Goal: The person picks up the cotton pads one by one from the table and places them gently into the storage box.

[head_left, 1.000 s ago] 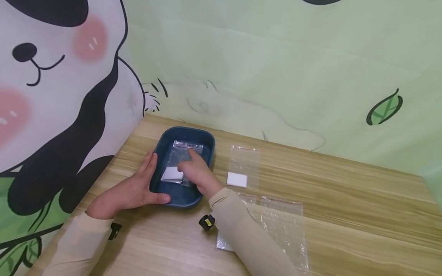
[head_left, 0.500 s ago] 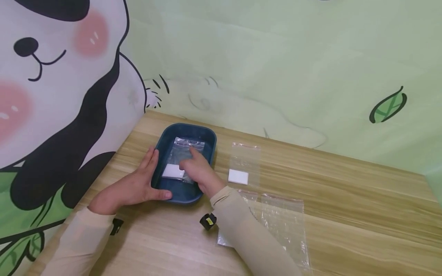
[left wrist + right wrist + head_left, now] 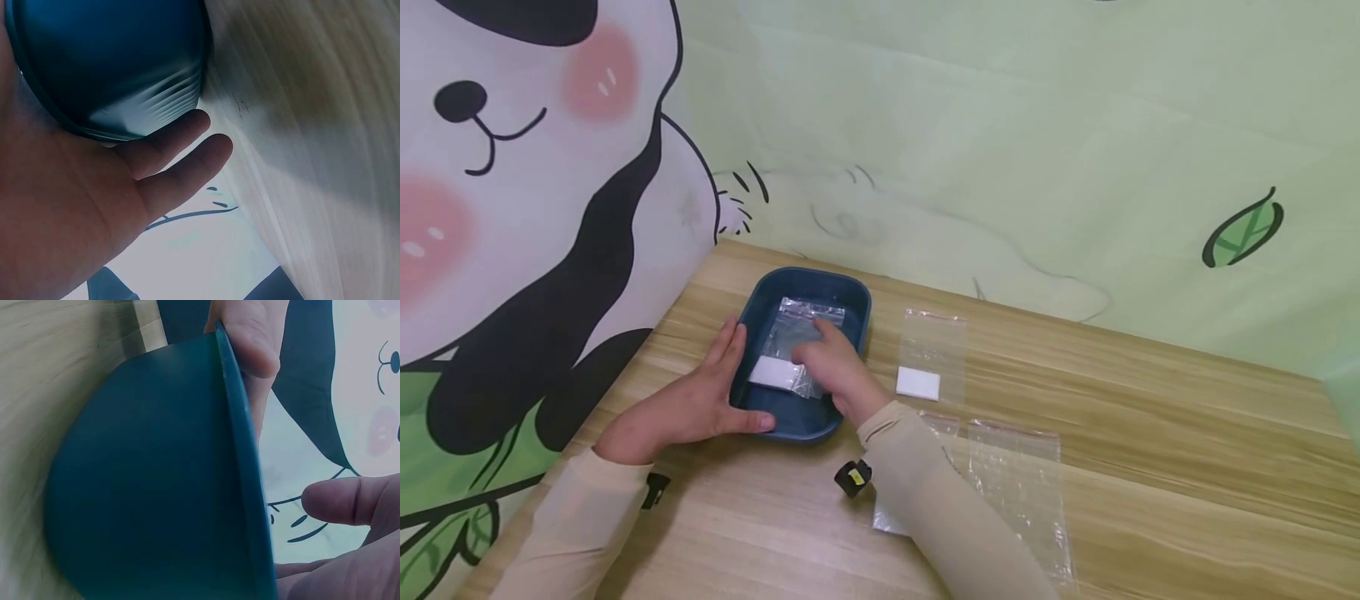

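Observation:
A dark blue plastic tray (image 3: 802, 423) stands on the table. My left hand (image 3: 688, 410) lies along its left side, fingers straight against the outer wall and thumb across the near rim. The left wrist view shows two of those fingers (image 3: 181, 175) beside the ribbed wall. Inside the tray lies a clear zip bag (image 3: 786, 333) with a white rectangular piece (image 3: 773, 372) in its lower part. My right hand (image 3: 835, 367) reaches over the right rim, its index finger extended onto the bag and its thumb held out. Its other fingers are hidden in the head view.
Right of the tray lies another clear zip bag (image 3: 932, 346) with a white piece (image 3: 917, 384). Nearer are larger clear bags (image 3: 1015, 492), partly under my right forearm. A panda-printed wall sheet (image 3: 550, 250) borders the table (image 3: 1150, 433) at left and back.
The head view has shifted slightly. In the tray, the white piece has slid a little left, and more clear film shows right of it. My left hand stays on the tray.

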